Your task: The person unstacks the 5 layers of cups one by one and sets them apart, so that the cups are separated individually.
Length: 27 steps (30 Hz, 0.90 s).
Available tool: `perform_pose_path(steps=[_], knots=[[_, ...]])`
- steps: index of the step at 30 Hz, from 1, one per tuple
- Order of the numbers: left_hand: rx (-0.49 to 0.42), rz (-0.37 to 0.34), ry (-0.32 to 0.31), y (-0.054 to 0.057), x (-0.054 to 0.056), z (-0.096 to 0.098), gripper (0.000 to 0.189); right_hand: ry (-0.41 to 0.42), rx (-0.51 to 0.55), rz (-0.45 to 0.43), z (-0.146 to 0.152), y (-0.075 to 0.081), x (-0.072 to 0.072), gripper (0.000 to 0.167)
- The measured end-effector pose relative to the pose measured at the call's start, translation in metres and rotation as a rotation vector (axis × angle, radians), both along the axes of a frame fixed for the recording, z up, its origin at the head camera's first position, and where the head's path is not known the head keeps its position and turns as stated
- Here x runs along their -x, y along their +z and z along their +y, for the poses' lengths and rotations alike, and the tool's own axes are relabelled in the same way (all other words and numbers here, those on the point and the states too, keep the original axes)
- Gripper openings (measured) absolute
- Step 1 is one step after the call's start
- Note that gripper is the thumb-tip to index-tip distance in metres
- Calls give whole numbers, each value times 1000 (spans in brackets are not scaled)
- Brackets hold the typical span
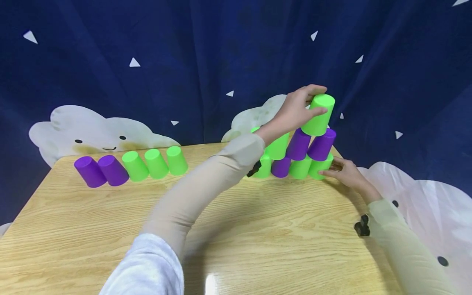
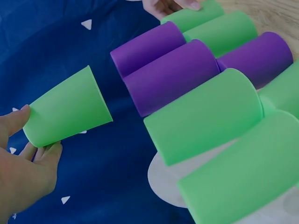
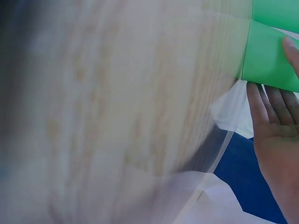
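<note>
My left hand point(image 1: 293, 107) holds an upside-down green cup point(image 1: 321, 116) between thumb and fingers. In the head view this cup overlaps the tops of two purple cups point(image 1: 298, 145) in a stack's upper row; the left wrist view shows a gap between them and the held cup point(image 2: 67, 109). Beside those purple cups stands a green cup point(image 2: 205, 116), then another green one point(image 2: 243, 168). The lower row has green cups and a purple cup point(image 1: 281, 167). My right hand point(image 1: 347, 174) grips the green cup point(image 1: 319, 169) at the lower row's right end, thumb in front.
Two purple cups point(image 1: 90, 172) and three green cups point(image 1: 156, 164) stand upside down in a row on the wooden table point(image 1: 110, 229), at the back left. My left forearm point(image 1: 199, 196) hides the stack's left part. A dark blue curtain point(image 1: 206, 61) hangs behind.
</note>
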<state>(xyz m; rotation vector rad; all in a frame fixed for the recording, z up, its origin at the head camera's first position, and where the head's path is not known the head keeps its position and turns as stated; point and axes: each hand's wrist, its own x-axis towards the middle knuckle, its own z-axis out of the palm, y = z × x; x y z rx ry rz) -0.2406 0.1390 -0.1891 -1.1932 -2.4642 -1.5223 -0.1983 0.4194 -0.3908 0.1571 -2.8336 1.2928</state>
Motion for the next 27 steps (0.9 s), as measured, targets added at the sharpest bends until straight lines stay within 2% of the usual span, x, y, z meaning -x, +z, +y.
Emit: perform_pose_path(steps=[5,14,27], knots=[[-76,-23,-29,-3,-4,-22,53,-8,3,0,-1,-1,-1,63],[-182,-20,-58,-10,-19,-71,51,-24,-9,3,1,0,-3,63],[-215,13,-23,-27,-34,-144,47,-38,-34,-9,2,1,-4,66]])
